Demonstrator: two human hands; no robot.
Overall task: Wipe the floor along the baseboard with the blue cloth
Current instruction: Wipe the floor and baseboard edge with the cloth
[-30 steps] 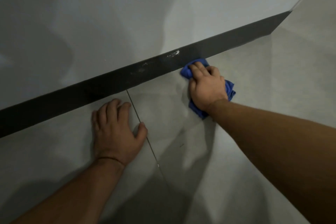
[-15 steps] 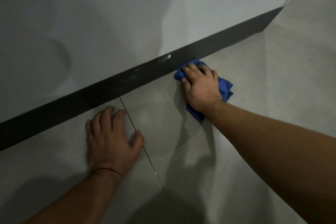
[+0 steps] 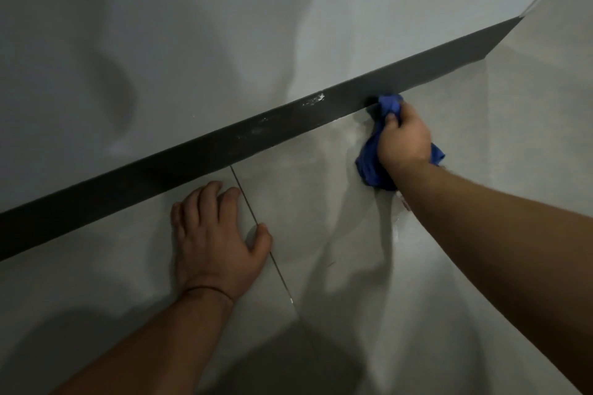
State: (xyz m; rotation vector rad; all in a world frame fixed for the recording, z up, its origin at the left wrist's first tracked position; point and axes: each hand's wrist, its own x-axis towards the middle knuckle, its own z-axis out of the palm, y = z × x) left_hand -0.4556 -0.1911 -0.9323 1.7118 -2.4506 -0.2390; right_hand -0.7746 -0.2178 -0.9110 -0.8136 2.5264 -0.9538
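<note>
A dark baseboard (image 3: 224, 147) runs diagonally from lower left to upper right between the grey wall and the grey tiled floor (image 3: 321, 202). My right hand (image 3: 402, 138) is closed on the bunched blue cloth (image 3: 372, 163), whose upper tip touches the foot of the baseboard. The cloth hangs out on both sides of the fist and rests on the floor. My left hand (image 3: 215, 240) lies flat on the floor with fingers spread, just below the baseboard and across a tile joint.
A thin grout line (image 3: 266, 250) runs from the baseboard down toward me. White scuff marks (image 3: 313, 101) show on the baseboard left of the cloth. A wall corner (image 3: 519, 18) ends the baseboard at the upper right. Shadows fall across wall and floor.
My right hand has slid the cloth to the right along the baseboard and gone from flat on the cloth to bunching it in a fist. My left hand stays planted.
</note>
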